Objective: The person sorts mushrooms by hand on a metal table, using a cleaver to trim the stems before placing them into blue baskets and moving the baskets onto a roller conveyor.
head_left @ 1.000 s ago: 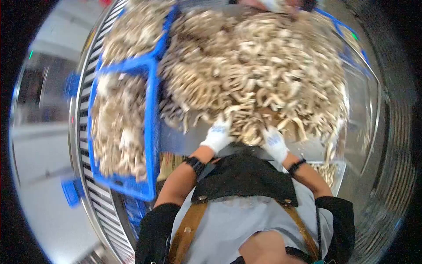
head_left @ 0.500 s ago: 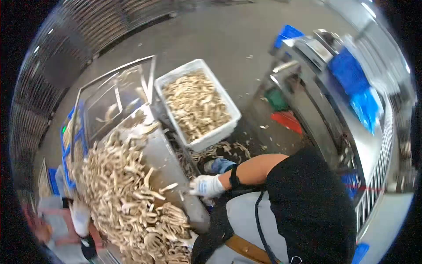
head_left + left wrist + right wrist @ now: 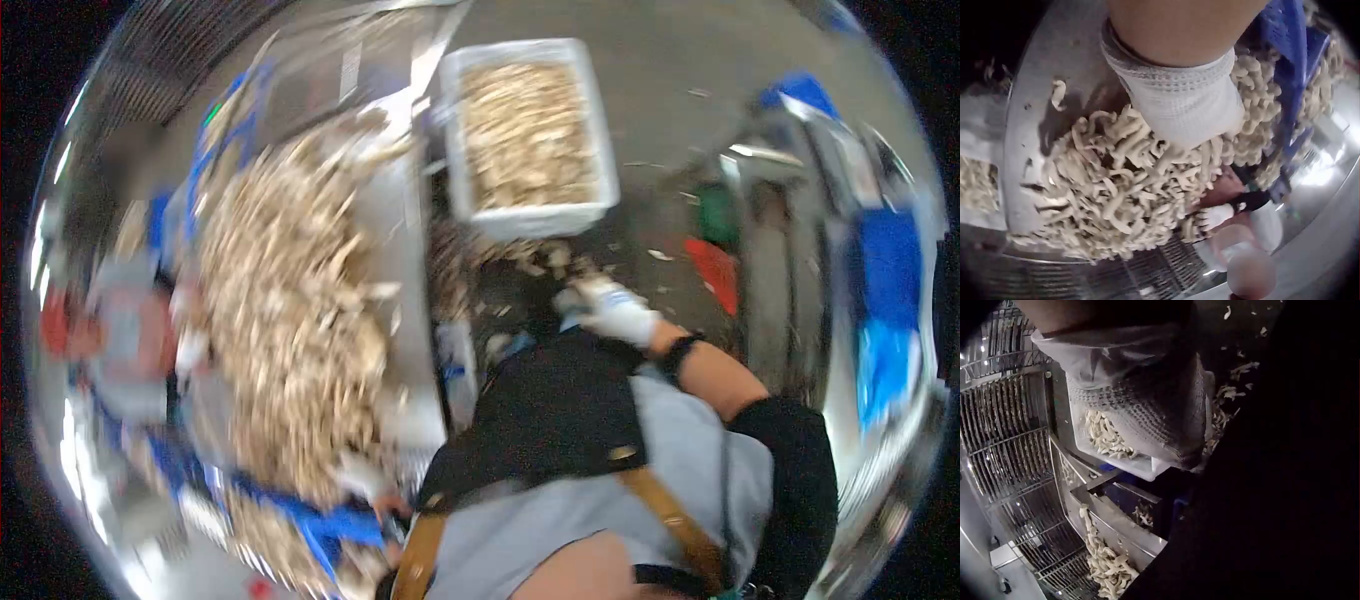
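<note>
Mushrooms [image 3: 290, 330], too many to count, heap across one metal table [image 3: 405, 290], leaving a bare strip along its near edge. The right hand [image 3: 615, 308], beside that edge in the previous frame, is now well apart from it, near one white tub [image 3: 545, 220]; its fingers are too blurred to tell. The left hand [image 3: 1185, 112] is at the heap, fingers hidden. One other person [image 3: 135, 335] stands opposite.

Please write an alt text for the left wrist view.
A white-gloved left hand is over a heap of pale mushrooms on a metal table. Another person's gloved hand is beyond; a blue crate is upper right.
</note>
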The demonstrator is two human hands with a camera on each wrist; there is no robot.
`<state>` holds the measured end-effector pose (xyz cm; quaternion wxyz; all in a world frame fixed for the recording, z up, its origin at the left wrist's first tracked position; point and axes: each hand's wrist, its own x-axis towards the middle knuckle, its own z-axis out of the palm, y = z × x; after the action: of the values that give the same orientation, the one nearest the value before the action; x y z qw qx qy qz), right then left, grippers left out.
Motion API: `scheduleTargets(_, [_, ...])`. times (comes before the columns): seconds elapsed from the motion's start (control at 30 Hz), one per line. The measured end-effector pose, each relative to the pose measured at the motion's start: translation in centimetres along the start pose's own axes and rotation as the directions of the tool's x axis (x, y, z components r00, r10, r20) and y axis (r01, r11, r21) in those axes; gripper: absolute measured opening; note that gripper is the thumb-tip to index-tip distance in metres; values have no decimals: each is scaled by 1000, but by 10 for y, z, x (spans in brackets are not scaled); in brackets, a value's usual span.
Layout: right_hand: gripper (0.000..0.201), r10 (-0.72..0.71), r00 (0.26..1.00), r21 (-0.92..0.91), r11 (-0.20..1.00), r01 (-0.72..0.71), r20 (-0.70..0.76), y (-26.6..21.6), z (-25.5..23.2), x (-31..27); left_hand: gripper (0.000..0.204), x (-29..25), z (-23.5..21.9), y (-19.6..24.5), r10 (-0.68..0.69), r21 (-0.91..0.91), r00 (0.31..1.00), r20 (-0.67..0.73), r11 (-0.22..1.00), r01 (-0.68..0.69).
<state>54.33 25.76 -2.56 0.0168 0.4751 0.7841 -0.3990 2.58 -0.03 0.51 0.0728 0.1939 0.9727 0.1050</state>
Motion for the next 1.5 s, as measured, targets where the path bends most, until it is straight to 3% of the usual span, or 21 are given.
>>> scheduleTargets(0.03, [60, 28, 999, 56, 998, -30, 39, 1, -17, -9, 73, -19, -8, 35, -77, 746, 981, 180, 660, -86])
scheduleTargets(0.07, [63, 6, 994, -41, 999, -10, -108, 19, -4, -16, 75, -30, -10, 64, -220, 935, 921, 322, 224, -273])
scheduleTargets(0.1, [66, 81, 996, -25, 996, -82, -21, 34, -5, -17, 67, -20, -2, 43, -199, 834, 954, 225, 546, -83])
scheduleTargets(0.17, [70, 51, 999, -73, 996, -49, 19, 66, 0, -13, 53, -1, 15, 3, -151, 154, 988, 24, 977, 146])
scheduleTargets(0.2, [71, 76, 994, -105, 992, -68, 80, 70, -6, -9, 50, 7, 29, -12, -265, -530, 964, -30, 822, 209])
scheduleTargets(0.23, [72, 111, 984, -135, 987, -92, 138, 73, -10, -6, 48, 9, 31, -20, -368, -955, 930, -7, 277, 103])
scheduleTargets(0.27, [72, 104, 982, -130, 988, -84, 156, 71, -16, -1, 47, 0, 14, 2, -443, -976, 896, -15, 203, 83])
scheduleTargets(0.37, [68, 51, 987, -142, 990, -29, 151, 70, -25, 14, 45, -44, -78, 107, -547, -950, 833, -83, 297, 101])
scheduleTargets(0.43, [66, 26, 980, -148, 989, 4, 197, 59, -27, 29, 46, 30, -38, -28, -390, -905, 896, -212, 424, -30])
scheduleTargets(0.57, [65, -144, 980, -140, 977, 163, 140, 46, -20, 52, 37, 2, -79, 31, -230, -913, 928, -292, 356, -199])
scheduleTargets(0.63, [65, -178, 968, -93, 976, 197, 176, 45, -12, 62, 33, 14, -77, 11, 264, -12, 958, -110, 964, -267])
scheduleTargets(0.77, [64, -330, 912, -110, 925, 364, 244, 51, 16, 85, 61, -3, -69, 25, -15, -237, 994, 108, 971, 40])
scheduleTargets(0.9, [50, -334, 873, 13, 936, 352, 355, 66, 57, 129, 56, -17, -89, -31, 190, 104, 900, -392, 981, -162])
scheduleTargets(1.03, [24, -189, 665, 183, 980, 81, 722, -122, 39, 142, 38, 25, -138, -142, -96, -65, 825, -557, 995, 71])
scheduleTargets(1.1, [25, -505, 574, 257, 850, 460, 644, -137, 93, 176, 44, 44, -149, -168, -125, -58, 845, -520, 992, 111])
scheduleTargets(1.13, [30, -373, 556, 171, 908, 382, 743, -181, 96, 177, 47, 55, -144, -182, -118, -57, 878, -463, 993, 104])
scheduleTargets(1.2, [32, -285, 557, -39, 866, 498, 780, -247, 103, 185, 58, 65, -134, -195, -164, 13, 967, -196, 985, 170])
scheduleTargets(1.37, [29, -319, 639, -189, 780, 597, 700, -271, 122, 243, 47, 18, -180, -221, -197, -247, 846, -496, 966, 81])
scheduleTargets(1.4, [29, -369, 652, -231, 728, 646, 662, -262, 125, 260, 43, 0, -196, -233, -225, -421, 838, -497, 907, -6])
scheduleTargets(1.43, [28, -422, 658, -271, 673, 689, 624, -253, 128, 273, 42, -29, -244, -199, -452, -568, 868, -204, 777, 271])
scheduleTargets(1.5, [29, -504, 660, -323, 600, 731, 557, -246, 133, 292, 39, -66, -234, -233, -232, -342, 890, -393, 935, 93])
